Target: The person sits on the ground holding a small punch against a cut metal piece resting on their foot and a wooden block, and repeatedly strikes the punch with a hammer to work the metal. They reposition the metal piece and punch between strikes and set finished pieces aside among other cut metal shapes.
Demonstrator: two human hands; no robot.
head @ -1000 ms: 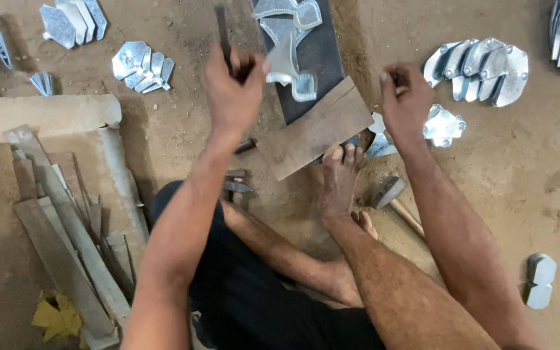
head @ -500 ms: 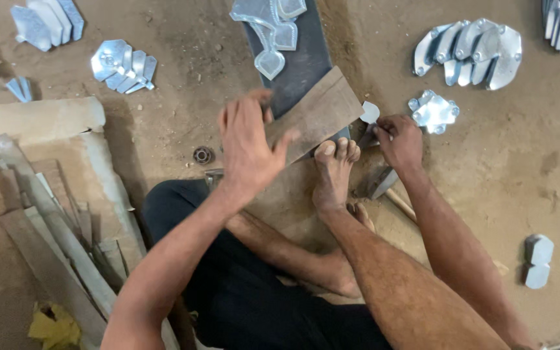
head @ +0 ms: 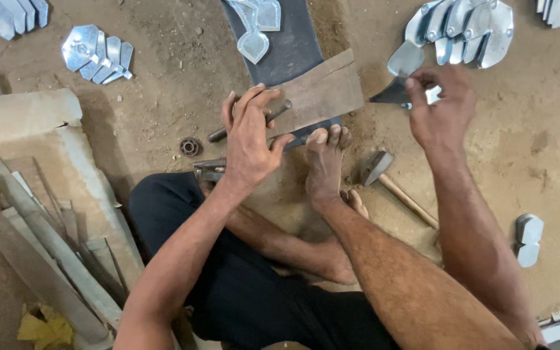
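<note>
Two hands busy, left hand (head: 251, 139) gripping metal rod (head: 249, 121), right hand (head: 442, 107) seemingly pinching metal piece (head: 404, 61)

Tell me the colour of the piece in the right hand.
Shiny silver-grey sheet metal piece, pinched by the right hand; head view.

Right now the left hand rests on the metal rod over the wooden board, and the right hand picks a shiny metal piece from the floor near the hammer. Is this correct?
Not quite. In the head view the right hand holds the shiny metal piece up near the pile of cut pieces, away from the hammer. The left hand does rest on the metal rod over the wooden board.
</note>
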